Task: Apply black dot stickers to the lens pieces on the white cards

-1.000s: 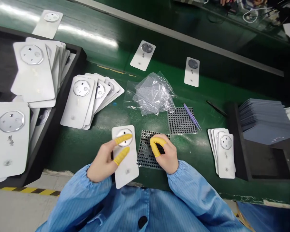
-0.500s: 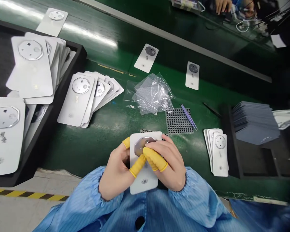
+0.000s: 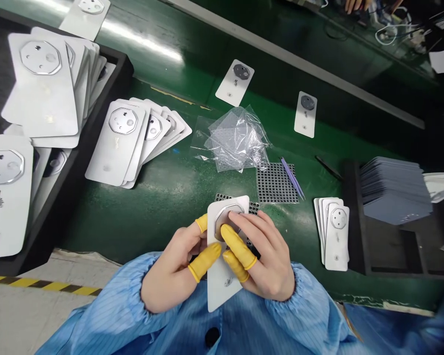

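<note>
A white phone back cover with an octagonal silver camera ring is held up, tilted, in front of my body. My left hand grips its left edge, the thumb in a yellow finger cot on the face and other fingers behind. My right hand is on the cover from the right, its fingertips bent over the camera ring. The right thumb and index finger wear yellow cots, their tips slightly apart. Whether a small piece lies under the right fingertips is hidden. Just beyond the cover lies a sheet of small black dots, partly covered.
A black tray with stacked covers stands left, beside fanned covers. Ahead lie clear plastic films, another dotted sheet and purple tweezers. More covers and a tray of grey sheets are right.
The cover has turned and tilted in my hands, its lower end shifting toward me. My left thumb and right fingertips, close together before, have moved apart.
</note>
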A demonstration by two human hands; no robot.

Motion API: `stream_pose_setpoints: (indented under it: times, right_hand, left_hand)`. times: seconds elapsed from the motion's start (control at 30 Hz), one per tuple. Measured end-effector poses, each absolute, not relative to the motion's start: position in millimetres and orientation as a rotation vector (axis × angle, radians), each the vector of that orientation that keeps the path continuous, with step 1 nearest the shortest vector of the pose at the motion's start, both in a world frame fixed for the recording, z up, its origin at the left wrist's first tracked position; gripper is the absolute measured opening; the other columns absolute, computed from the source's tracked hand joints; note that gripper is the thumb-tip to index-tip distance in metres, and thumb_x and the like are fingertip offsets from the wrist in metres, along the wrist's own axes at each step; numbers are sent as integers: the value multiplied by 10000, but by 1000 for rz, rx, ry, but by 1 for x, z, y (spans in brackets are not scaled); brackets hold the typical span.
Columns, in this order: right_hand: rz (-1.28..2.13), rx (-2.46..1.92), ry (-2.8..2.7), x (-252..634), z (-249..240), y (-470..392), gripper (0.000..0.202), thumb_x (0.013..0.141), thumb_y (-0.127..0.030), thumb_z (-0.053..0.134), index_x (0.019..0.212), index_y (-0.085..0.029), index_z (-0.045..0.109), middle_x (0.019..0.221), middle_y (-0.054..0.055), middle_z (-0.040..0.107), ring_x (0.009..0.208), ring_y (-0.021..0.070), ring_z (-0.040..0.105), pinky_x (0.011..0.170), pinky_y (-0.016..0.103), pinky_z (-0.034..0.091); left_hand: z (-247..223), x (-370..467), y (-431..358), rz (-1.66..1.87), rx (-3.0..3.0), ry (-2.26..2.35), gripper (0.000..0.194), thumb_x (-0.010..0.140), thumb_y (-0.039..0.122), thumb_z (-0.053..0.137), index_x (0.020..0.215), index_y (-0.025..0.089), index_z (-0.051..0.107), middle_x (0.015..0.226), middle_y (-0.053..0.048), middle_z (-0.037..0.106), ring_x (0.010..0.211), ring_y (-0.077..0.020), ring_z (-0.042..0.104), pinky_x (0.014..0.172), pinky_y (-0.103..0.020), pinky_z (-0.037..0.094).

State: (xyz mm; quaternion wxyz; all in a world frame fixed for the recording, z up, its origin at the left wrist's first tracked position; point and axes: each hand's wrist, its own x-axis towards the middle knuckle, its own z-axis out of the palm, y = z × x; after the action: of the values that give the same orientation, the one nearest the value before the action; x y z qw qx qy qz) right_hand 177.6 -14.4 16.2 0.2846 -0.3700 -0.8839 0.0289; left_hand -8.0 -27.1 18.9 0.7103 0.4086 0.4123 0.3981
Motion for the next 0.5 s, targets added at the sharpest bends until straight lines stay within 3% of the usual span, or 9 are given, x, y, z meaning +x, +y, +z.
stream_pose_setpoints:
  times: [0.17, 0.33, 0.43, 0.5]
  right_hand:
    - [98, -1032, -2371, 174, 16, -18, 224, 911, -236, 485, 1042, -150, 645, 1186, 169, 661, 1103, 274, 608, 940, 488, 512]
    - [74, -1189, -2454, 167, 13, -29, 335, 928, -212, 428, 1196, -108, 601, 1316, 197, 567, 1240, 329, 499, 975, 529, 467]
    - [290, -1118, -2443, 167, 6, -29, 419, 910, -201, 464, 1296, -43, 509, 1391, 248, 468, 1333, 358, 394, 996, 538, 466]
    - [487, -1028, -2340, 171, 1, -25, 461, 914, -195, 457, 1359, -75, 449, 1454, 225, 393, 1369, 336, 357, 1041, 539, 441]
  left_hand:
    - [17, -5, -26, 895, 998, 953, 361, 875, 251, 586, 1235, 231, 611, 889, -69, 699, 713, -180, 661, 639, -268, 572]
    - [15, -5, -27, 864, 1062, 1065, 324, 865, 226, 572, 1183, 189, 618, 741, -36, 669, 610, -156, 602, 611, -261, 547]
    - [14, -3, -26, 851, 1034, 1096, 302, 844, 220, 597, 1140, 179, 638, 694, -20, 651, 578, -144, 583, 560, -234, 519]
    - [13, 0, -24, 878, 957, 1075, 288, 833, 224, 616, 1116, 177, 647, 747, -32, 686, 617, -149, 618, 559, -220, 520]
